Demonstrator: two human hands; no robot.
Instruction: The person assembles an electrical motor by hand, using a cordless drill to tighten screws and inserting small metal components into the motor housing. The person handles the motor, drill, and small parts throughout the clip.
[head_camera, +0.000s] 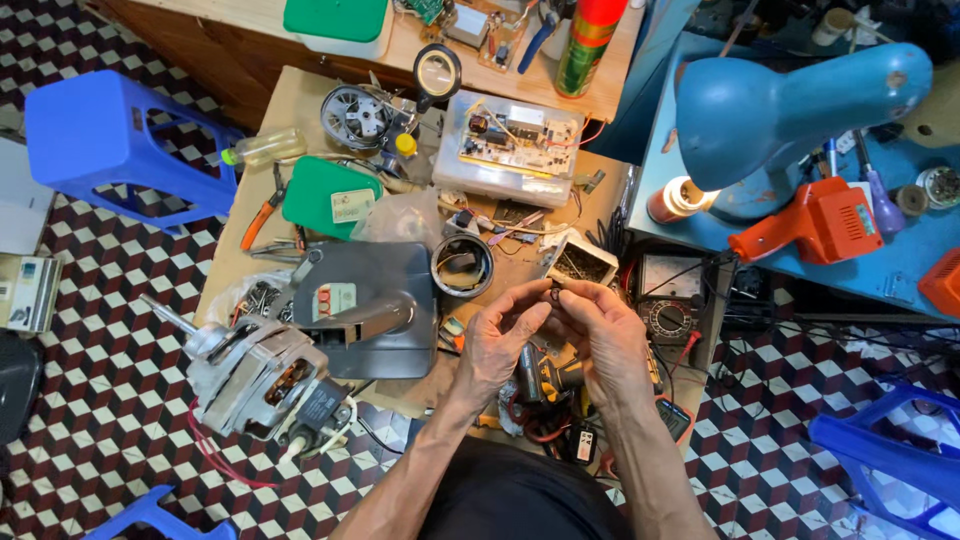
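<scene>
From the head camera, looking down, the left hand (497, 340) and the right hand (603, 335) meet above the cluttered wooden workbench (290, 100), fingertips pinched together on a small dark part (556, 291) (too tiny to identify). It sits right at the fingertips of both hands, above a dark power tool with yellow trim (545, 378) lying beneath the palms. The part looks light, rigid and easy to drop, best held by its edges as it is here. A grey electric fan motor with copper windings (255, 375) rests well to the left, and a black analogue multimeter (668, 300) just right.
</scene>
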